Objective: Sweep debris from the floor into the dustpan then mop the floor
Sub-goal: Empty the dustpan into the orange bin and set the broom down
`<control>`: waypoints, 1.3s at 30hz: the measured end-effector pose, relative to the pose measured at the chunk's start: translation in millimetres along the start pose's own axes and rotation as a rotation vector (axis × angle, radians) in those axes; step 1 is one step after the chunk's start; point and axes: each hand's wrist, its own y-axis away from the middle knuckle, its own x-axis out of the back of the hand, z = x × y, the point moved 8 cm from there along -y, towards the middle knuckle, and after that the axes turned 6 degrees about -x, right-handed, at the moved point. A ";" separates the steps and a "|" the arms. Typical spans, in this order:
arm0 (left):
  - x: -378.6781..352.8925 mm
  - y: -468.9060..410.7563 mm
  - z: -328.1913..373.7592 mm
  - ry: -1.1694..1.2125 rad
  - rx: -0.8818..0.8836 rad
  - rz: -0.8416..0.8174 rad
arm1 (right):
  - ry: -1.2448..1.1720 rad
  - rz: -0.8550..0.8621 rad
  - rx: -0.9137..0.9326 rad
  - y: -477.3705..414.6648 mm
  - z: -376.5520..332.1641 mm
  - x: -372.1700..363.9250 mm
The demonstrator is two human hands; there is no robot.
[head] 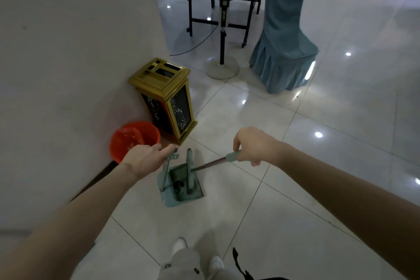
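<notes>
Teal plastic dustpan with a comb-toothed edge [176,203] sits on the glossy pale tiled floor [295,188] just ahead of the person's feet, near the wall. A small dark clump of debris [179,185] lies inside it. The left hand [145,159] reaches to the top of the pan's upright handle [167,170] with its fingers nearly straight; I cannot tell whether they pinch it. The right hand [252,145] is curled round the teal grip of the brown-shafted broom [211,163], whose lower end lies in the pan.

With so light a hold on the handle, the pan could tilt and spill the clump back over its lip. The broom shaft could also lever the pan sideways on the slick tiles, into the round orange plastic bucket [134,138] or the gold-framed, dark-panelled litter bin [168,102] close by.

Counted: one dustpan, one broom, one debris clump, one bucket, one bin, two hands.
</notes>
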 end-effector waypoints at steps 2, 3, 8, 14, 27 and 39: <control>-0.2 -19.1 -7.2 0.022 -0.019 -0.002 | -0.043 0.061 0.005 -13.8 -14.9 23.0; -1.0 -28.9 -12.2 0.034 -0.026 -0.010 | -0.068 0.106 0.005 -20.9 -22.2 34.9; -8.2 -74.2 -49.0 0.072 -0.025 0.006 | -0.158 0.347 -0.011 -59.9 -50.3 79.0; -21.9 -144.2 -95.4 0.004 -0.199 0.030 | -0.373 0.544 0.024 -113.6 -78.2 102.1; -70.6 -254.7 -167.6 0.202 -0.259 0.040 | -0.379 0.377 -0.078 -242.4 -126.9 140.1; -82.5 -301.0 -221.9 0.353 -0.036 0.249 | -0.315 0.520 -0.062 -314.4 -166.1 187.4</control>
